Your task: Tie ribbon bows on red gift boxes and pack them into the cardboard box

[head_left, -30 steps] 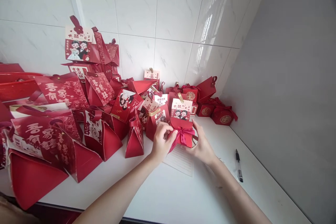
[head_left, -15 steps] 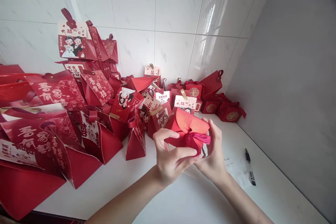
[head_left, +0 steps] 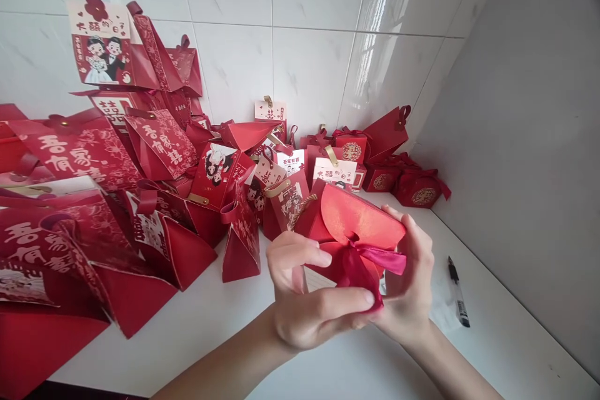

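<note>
Between my hands, above the white table, is a red gift box (head_left: 337,215) with rounded overlapping flaps. A magenta ribbon (head_left: 382,259) crosses its front, one tail sticking out to the right and the other hanging down. My left hand (head_left: 304,300) has thumb and finger at the lower front of the box, pinching the hanging tail, while another finger bends near the box's left side. My right hand (head_left: 412,275) wraps the right side and supports the box from below; some of its fingers are hidden behind it. A patterned box (head_left: 288,203) stands just behind.
Many red printed gift boxes crowd the left, such as a triangular one (head_left: 241,244), with stacked ones (head_left: 105,53) behind. Ribboned boxes (head_left: 419,190) sit by the right wall. A black-capped pen (head_left: 458,294) lies on the white table (head_left: 225,337).
The box and both hands have shifted right and closer to the camera. My left thumb and finger now pinch the lower ribbon tail. The view has tilted slightly downward.
</note>
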`<state>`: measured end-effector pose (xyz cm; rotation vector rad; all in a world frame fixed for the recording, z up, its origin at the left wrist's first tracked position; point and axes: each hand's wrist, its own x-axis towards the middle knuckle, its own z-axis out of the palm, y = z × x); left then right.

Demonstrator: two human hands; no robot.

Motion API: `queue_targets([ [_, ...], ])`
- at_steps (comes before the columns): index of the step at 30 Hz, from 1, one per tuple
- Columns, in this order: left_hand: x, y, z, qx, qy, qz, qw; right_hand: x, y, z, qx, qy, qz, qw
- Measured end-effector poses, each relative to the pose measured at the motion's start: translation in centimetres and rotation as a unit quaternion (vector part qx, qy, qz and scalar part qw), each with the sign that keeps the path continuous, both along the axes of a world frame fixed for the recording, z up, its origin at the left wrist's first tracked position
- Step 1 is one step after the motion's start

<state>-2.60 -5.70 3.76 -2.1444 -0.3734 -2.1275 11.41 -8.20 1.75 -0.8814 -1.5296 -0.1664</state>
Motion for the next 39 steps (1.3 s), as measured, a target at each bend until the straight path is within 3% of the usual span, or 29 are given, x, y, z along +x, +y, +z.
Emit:
queue_targets([
  [16,0.0,0.0,0.0,0.007,0.002,0.036,0.999,0.0,-0.4,0.5,-0.011,-0.014,-0.004,1.0],
  [23,0.2,-0.2,-0.3,0.002,-0.007,-0.001,1.0,0.1,-0.6,0.3,0.001,-0.021,-0.004,1.0],
  [25,0.3,0.0,-0.6,-0.051,-0.021,-0.032,0.998,0.2,-0.4,0.2,-0.028,0.008,-0.005,1.0],
  [27,0.6,0.7,-0.8,-0.185,-0.068,-0.079,0.977,0.6,0.2,0.4,-0.113,0.094,0.003,0.989],
  [29,0.7,1.8,-0.8,-0.344,-0.131,-0.132,0.92,1.2,0.9,0.7,-0.236,0.225,0.056,0.944],
  [31,0.8,3.0,-0.7,-0.469,-0.171,-0.185,0.846,2.0,1.7,1.1,-0.337,0.351,0.148,0.861],
  [34,0.9,4.4,-0.7,-0.567,-0.197,-0.265,0.755,2.6,2.3,1.3,-0.407,0.445,0.279,0.747],
  [36,1.1,4.6,-1.0,-0.58,-0.189,-0.3,0.733,2.5,2.4,1.1,-0.421,0.459,0.325,0.712],
  [39,1.3,4.3,-1.7,-0.551,-0.141,-0.331,0.753,1.9,2.2,0.6,-0.424,0.488,0.349,0.678],
])
